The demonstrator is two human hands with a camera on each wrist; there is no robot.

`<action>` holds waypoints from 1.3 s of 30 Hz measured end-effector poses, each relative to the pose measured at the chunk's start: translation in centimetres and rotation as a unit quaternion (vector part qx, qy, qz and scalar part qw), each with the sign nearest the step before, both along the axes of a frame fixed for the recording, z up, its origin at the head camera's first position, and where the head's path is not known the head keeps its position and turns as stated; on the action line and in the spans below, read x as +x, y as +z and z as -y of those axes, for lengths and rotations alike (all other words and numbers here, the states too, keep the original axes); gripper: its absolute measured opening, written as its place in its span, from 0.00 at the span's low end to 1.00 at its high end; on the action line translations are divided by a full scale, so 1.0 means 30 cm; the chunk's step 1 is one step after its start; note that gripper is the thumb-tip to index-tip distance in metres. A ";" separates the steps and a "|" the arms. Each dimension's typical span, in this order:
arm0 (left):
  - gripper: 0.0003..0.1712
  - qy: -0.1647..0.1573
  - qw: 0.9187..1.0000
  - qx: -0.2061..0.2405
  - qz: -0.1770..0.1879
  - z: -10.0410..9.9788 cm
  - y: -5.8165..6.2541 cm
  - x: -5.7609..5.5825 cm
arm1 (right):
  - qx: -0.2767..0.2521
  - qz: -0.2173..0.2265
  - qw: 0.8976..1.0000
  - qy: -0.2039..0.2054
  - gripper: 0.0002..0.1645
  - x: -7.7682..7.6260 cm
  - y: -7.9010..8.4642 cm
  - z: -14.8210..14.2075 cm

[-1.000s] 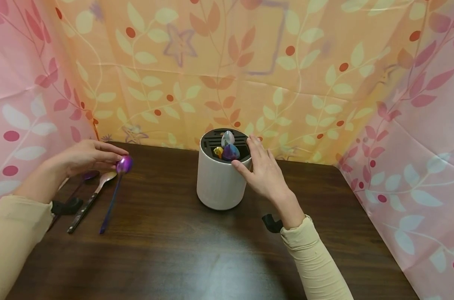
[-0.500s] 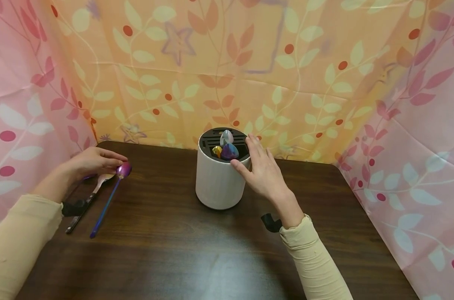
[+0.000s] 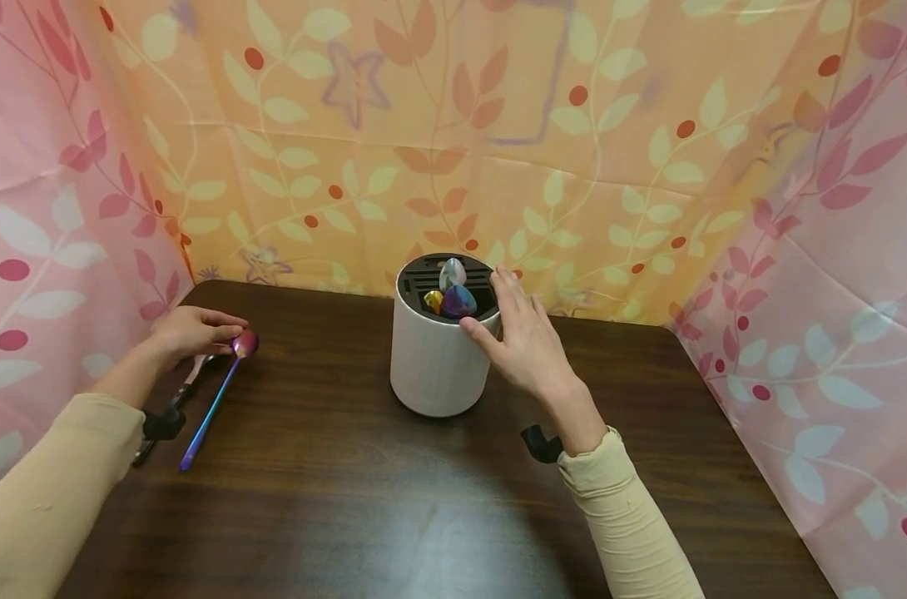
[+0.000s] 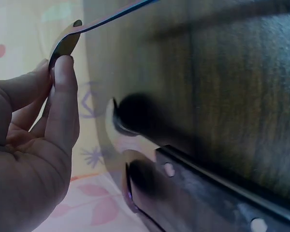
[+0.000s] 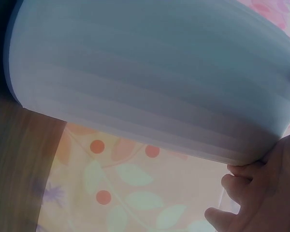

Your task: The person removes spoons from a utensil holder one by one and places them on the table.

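My left hand [image 3: 191, 329] pinches a purple-blue spoon [image 3: 214, 408] by the tip of its bowl, between thumb and fingers. The spoon's long thin handle slants down toward the front of the table. My right hand [image 3: 528, 341], fingers extended, rests against the right rim of a white cylindrical utensil holder [image 3: 438, 366]. In the holder's black slotted top stand a pearly spoon [image 3: 452, 273], a blue-purple spoon [image 3: 458, 301] and a small gold utensil [image 3: 433, 301]. The right wrist view shows fingertips at the holder's wall [image 5: 145, 87].
Beneath the left hand and wrist lies a spoon with a dark, riveted handle [image 4: 208, 193], partly hidden. Another dark, purple-edged spoon [image 4: 130, 191] lies beside it. Floral cloth [image 3: 453, 166] hangs around the back and sides of the dark wooden table [image 3: 334, 499].
The left hand has shifted slightly down and right over the dark-handled spoon, and the purple-blue spoon's handle end has swung a little left. The right hand stays at the holder.
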State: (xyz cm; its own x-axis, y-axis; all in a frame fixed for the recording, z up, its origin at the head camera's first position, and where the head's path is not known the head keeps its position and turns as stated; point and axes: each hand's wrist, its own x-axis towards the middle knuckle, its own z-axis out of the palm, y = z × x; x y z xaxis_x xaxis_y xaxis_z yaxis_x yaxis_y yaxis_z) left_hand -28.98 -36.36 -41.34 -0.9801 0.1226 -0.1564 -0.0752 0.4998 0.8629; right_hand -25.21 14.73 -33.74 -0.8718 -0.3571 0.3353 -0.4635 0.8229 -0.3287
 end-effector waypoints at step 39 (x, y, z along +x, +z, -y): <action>0.19 0.023 0.952 -0.270 -0.146 -0.019 -0.030 0.029 | -0.004 -0.001 1.000 -0.004 0.60 0.006 0.001 0.000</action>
State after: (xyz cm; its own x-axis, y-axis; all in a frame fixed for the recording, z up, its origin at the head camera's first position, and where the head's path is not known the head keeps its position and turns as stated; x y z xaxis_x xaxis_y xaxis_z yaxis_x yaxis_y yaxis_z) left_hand -28.11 -35.79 -42.24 -0.9938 0.0576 0.0946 0.0956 0.8777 0.4695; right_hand -25.03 14.72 -33.70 -0.8740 -0.3469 0.3402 -0.4571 0.8244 -0.3338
